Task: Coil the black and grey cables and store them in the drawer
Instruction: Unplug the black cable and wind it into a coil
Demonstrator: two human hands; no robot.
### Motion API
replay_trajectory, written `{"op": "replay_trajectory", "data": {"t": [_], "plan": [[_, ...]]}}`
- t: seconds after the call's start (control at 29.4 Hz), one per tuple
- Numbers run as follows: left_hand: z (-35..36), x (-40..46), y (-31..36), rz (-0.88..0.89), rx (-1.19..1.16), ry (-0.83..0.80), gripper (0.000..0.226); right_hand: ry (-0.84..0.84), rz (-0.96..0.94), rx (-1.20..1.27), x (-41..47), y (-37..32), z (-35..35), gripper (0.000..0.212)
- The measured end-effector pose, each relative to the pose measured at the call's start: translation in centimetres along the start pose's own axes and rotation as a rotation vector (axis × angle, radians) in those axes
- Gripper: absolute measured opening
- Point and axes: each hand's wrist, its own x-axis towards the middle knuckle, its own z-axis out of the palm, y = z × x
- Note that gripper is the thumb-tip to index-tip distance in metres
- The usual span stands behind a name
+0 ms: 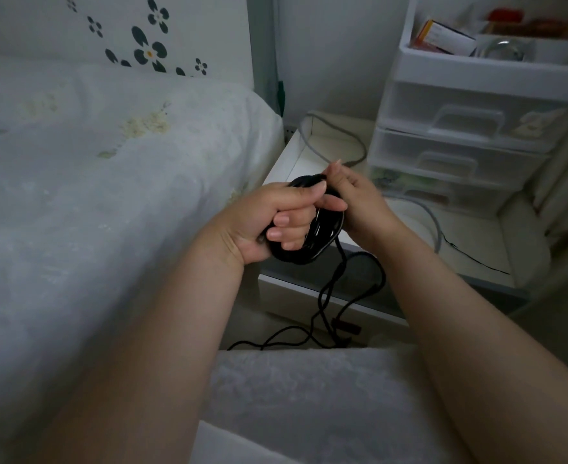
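My left hand [276, 222] grips a bundle of black cable [322, 229], several loops wound together, held above the front edge of a white bedside table [476, 249]. My right hand [353, 199] pinches the top of the same coil from the right. The cable's loose tail [343, 296] hangs down and trails across the floor. A grey cable [343, 135] lies on the table top, curving from the back left and past the right side. A white plastic drawer unit [460, 139] stands at the table's back right, its drawers closed.
A bed with a pale floral cover [108, 195] fills the left. An open tray on top of the drawer unit [496, 38] holds boxes and small items. A light towel or blanket [309, 396] lies over my lap.
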Motion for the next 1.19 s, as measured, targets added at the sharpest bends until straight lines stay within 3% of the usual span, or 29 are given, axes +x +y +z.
{"op": "replay_trajectory", "data": {"t": [0.07,0.1,0.31,0.48,0.58,0.68,0.82,0.95,1.09,1.19], "plan": [[-0.2,-0.1,0.2,0.029,-0.05,0.013,0.034,-0.021,0.07,0.041,-0.2,-0.3,0.5,0.084],[-0.3,-0.2,0.3,0.051,-0.071,0.028,0.035,-0.022,0.093,0.043,-0.2,-0.3,0.7,0.082],[-1.6,-0.6,1.8,0.347,-0.388,0.162,0.039,-0.058,0.187,-0.126,-1.2,0.5,3.9,0.053],[-1.8,-0.3,1.5,0.462,-0.432,0.407,0.036,-0.042,0.176,-0.281,-1.7,0.5,4.7,0.011],[-2.3,-0.1,1.5,0.546,-0.484,0.583,0.036,-0.128,0.184,-0.478,-2.2,0.6,4.6,0.034],[-3.0,-0.2,1.8,0.642,-0.555,0.747,0.043,-0.154,0.313,-0.21,-2.5,0.6,5.1,0.038],[-3.5,-0.4,2.0,0.732,-0.573,0.892,0.052,-0.104,0.447,0.042,-2.6,0.5,6.1,0.015],[-4.0,-0.3,2.0,0.779,-0.425,1.083,0.045,-0.222,0.525,0.052,-3.5,0.2,6.7,0.031],[-4.4,0.2,2.3,0.765,0.042,1.287,0.029,-0.318,0.404,-0.425,-4.3,0.3,7.4,0.039],[-5.2,0.7,1.9,0.662,0.343,1.275,0.041,-0.27,0.262,-0.646,-4.0,0.3,7.3,0.025]]}}
